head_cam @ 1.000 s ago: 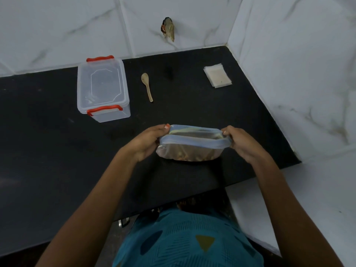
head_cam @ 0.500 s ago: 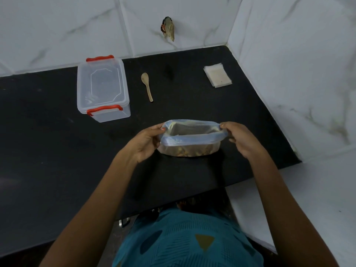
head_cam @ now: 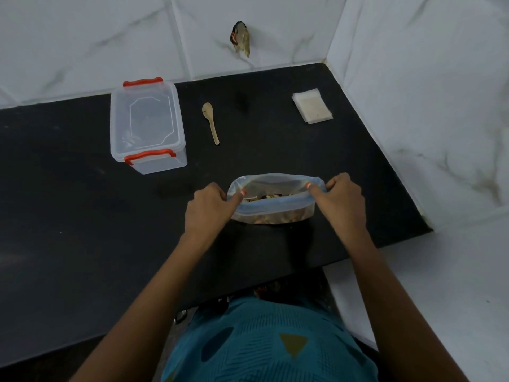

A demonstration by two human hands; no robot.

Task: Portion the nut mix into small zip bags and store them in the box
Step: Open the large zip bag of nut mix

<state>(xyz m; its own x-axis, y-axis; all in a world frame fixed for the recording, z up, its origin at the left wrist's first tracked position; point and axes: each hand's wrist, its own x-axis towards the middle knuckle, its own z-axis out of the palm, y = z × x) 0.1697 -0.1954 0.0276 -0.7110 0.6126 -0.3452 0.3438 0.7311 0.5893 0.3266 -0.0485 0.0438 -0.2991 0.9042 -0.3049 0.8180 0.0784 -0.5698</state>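
A large clear zip bag (head_cam: 275, 210) with a blue zip strip stands on the black counter (head_cam: 68, 216), its mouth held wide open with brown nut mix visible inside. My left hand (head_cam: 208, 206) grips the left end of the rim, thumb hooked inside. My right hand (head_cam: 340, 195) grips the right end the same way. A clear lidded box (head_cam: 147, 125) with orange clips stands closed at the back left. A wooden spoon (head_cam: 211, 122) lies beside it. A stack of small zip bags (head_cam: 312, 107) lies at the back right.
White marble-look tiled walls close the counter at the back and right. A small dark object (head_cam: 241, 38) hangs on the back wall. The counter's front edge runs just below my forearms, with my teal garment (head_cam: 261, 340) below it.
The bag's mouth, nearly flat a second ago, has been pulled open wide. Both hands moved slightly away from me with the bag, and the nuts inside now show.
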